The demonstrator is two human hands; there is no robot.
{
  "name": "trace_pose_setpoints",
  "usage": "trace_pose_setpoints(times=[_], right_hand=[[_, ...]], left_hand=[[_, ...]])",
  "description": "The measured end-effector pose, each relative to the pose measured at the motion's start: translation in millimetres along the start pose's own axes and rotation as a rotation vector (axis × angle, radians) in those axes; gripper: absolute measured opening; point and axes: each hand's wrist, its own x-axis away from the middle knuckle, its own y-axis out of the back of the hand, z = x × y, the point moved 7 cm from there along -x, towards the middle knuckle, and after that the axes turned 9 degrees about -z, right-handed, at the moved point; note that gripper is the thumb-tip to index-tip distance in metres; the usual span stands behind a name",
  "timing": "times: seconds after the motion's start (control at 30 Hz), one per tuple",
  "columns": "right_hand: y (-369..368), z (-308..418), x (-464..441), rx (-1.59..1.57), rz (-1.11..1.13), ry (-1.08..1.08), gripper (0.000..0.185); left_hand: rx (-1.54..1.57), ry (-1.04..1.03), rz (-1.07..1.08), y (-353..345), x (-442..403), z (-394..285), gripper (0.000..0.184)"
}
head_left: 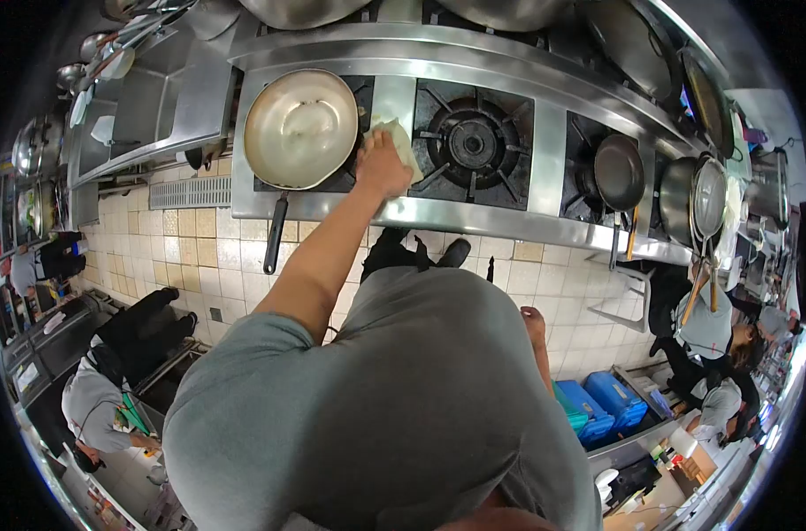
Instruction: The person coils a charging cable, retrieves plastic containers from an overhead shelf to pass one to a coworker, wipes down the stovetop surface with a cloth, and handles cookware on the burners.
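Note:
My left hand point(384, 165) presses down on a pale, folded cloth point(406, 152), with its fingers bent over it. The cloth lies on the steel strip point(394, 96) between two burners of the stove. Just left of that hand sits a wide frying pan point(301, 128), its dark handle point(277, 237) sticking out over the front edge. To the right is a bare gas burner point(474, 143) with a black grate. My right hand point(533, 320) hangs low beside my body, away from the stove; its fingers are mostly hidden.
A small dark pan point(619, 172) rests on the right burner, beside a larger pot point(677, 199) and strainer point(710, 196). Large pans line the back. A steel sink point(146, 97) is at left. Co-workers stand behind on both sides, near blue bins point(615, 398).

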Motion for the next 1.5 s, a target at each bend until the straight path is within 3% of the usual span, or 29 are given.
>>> trace_pose_setpoints(times=[0.13, 0.27, 0.43, 0.5, 0.57, 0.67, 0.83, 0.9, 1.0, 1.17, 1.23, 1.37, 1.43, 1.5], right_hand=[[-1.7, -21.2, 9.0, -0.03, 0.012, -0.011, 0.032], [2.9, -25.4, 20.5, 0.046, 0.001, -0.024, 0.032], [11.8, -50.6, 29.0, -0.003, -0.044, -0.084, 0.032], [10.9, -51.6, 28.1, 0.113, -0.04, 0.087, 0.029], [11.2, -69.4, 26.3, 0.017, -0.073, 0.044, 0.028], [4.6, -89.5, 16.4, -0.084, -0.096, -0.002, 0.028], [5.2, -79.7, 15.0, -0.261, -0.002, 0.039, 0.031], [13.1, -40.5, 36.6, -0.016, -0.052, -0.067, 0.031], [10.5, -42.7, 27.4, -0.022, -0.036, -0.025, 0.03], [11.5, -23.6, 42.9, -0.066, -0.093, -0.018, 0.03], [11.2, -22.6, 49.4, -0.039, -0.115, -0.029, 0.03], [8.3, -49.7, 61.6, -0.056, -0.119, -0.074, 0.029], [7.7, -54.8, 67.3, -0.015, -0.117, 0.067, 0.029], [6.2, -67.4, 73.9, -0.001, -0.139, 0.055, 0.028]], left_hand=[[0.044, 0.084, 0.105, -5.5, -38.6, 0.3, 0.09], [0.011, 0.086, 0.138, -7.4, -24.7, -2.3, 0.085], [-0.085, -0.054, 0.171, -13.8, 22.8, 0.8, 0.079], [-0.08, -0.045, 0.166, -12.7, 29.8, -0.7, 0.078], [0.034, -0.195, -0.061, 3.6, 41.7, -15.8, 0.078], [-0.104, -0.208, 0.113, -40.1, 44.3, -6.3, 0.078], [-0.045, -0.178, 0.006, -35.2, -21.1, -9.8, 0.065], [-0.076, -0.16, -0.014, -46.2, -62.6, -6.9, 0.062], [-0.046, -0.184, -0.109, -42.5, -110.6, -8.5, 0.063], [-0.13, -0.181, -0.084, -40.9, -170.8, -12.9, 0.059], [-0.187, -0.123, 0.029, -42.3, -183.8, -12.3, 0.058], [-0.135, -0.111, -0.042, -49.3, -191.0, -9.7, 0.058], [-0.149, -0.121, -0.033, -42.3, -186.3, -10.9, 0.058], [-0.142, -0.182, -0.097, -39.4, -181.5, -10.2, 0.055]])
